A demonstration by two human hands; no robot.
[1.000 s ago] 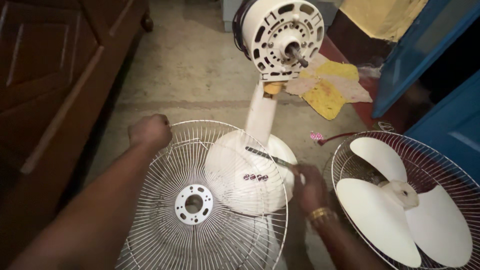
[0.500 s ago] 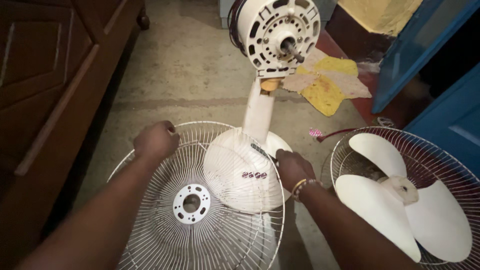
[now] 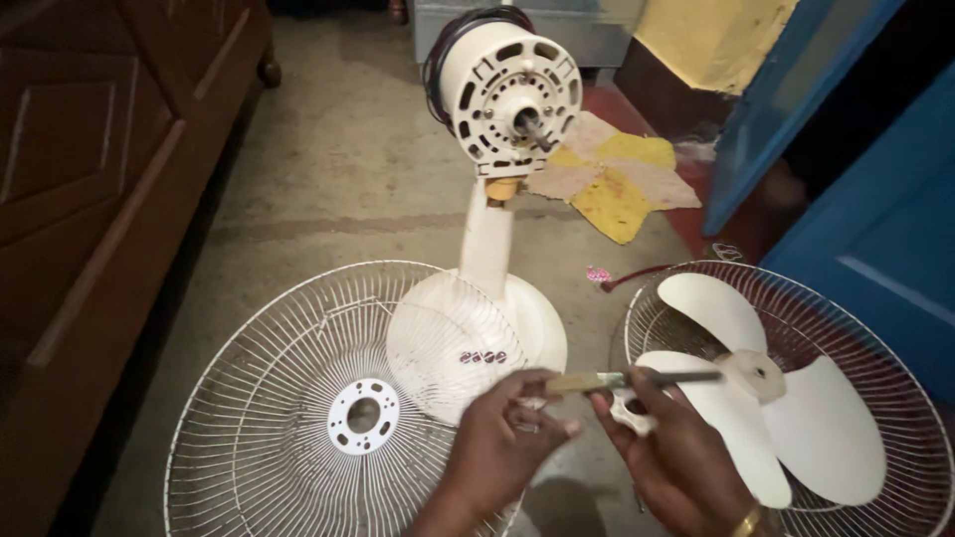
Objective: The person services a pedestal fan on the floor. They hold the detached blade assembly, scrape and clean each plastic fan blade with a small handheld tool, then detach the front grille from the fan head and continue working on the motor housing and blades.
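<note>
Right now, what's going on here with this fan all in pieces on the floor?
A person works over a dismantled pedestal fan on a concrete floor. The left hand and right hand together hold a small brush, and the right hand also holds a small white plastic part. The fan stand is upright with its bare motor exposed. One wire guard leans against its base; the white blade lies in the other guard.

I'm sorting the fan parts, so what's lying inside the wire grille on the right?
The white three-blade fan blade lies inside the right grille, hub up. The floor beneath shows through the wires only in gaps; the right hand covers the grille's near-left edge.
</note>
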